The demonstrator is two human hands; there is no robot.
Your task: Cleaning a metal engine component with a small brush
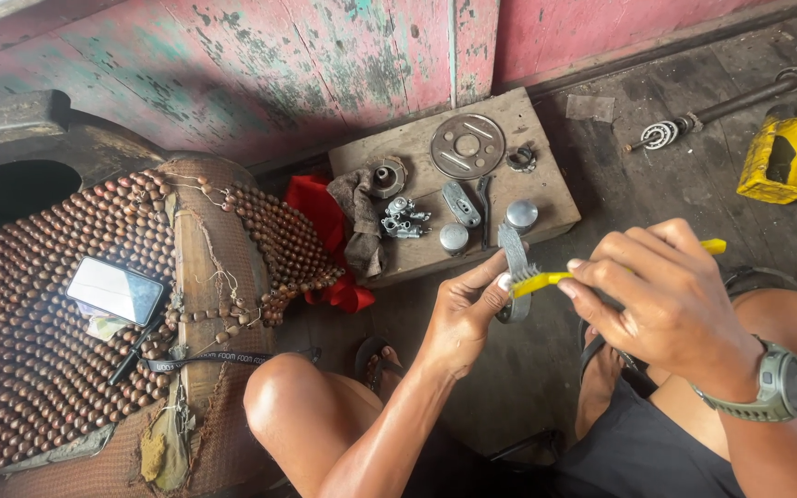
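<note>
A: What's the place like?

B: Rough and grimy. A dark, stained floor [528,360] fills the lower middle of the frame, and a wall of pink boards [325,55] with green paint flaking off runs across the top. A low wooden block [546,198] sits upper centre, against the wall. At left is a seat covered by a brown bead mat [39,350].

A: Count what's on the block.

B: One round metal disc [468,145] with slots, one small ring-shaped part [521,159] beside it, two shiny domed caps [521,215] and [454,237], one cluster of small silvery parts [401,221], one grey flat piece [461,203], one dark cup-like part [388,175], and one dirty rag [359,217] draped over the edge. One red cloth [325,231] lies beside it. One phone [115,290] rests on the beads. Upper right: one yellow container [779,159] and one long rod [740,100] with a bearing at its end.

A: And the hands?

B: Both come up from the bottom of the frame, meeting just below the block. The left hand [458,318] is palm up, thumb and fingers pinched on one narrow grey metal part [513,267], held upright. The right hand [666,295], a green watch [779,383] on its wrist, is curled knuckles-up around one yellow brush [546,277]; its bristle end touches the metal part, and the handle tip pokes out past the knuckles at right.

A: Knees?

B: Two bare ones, bottom centre and right edge.
</note>
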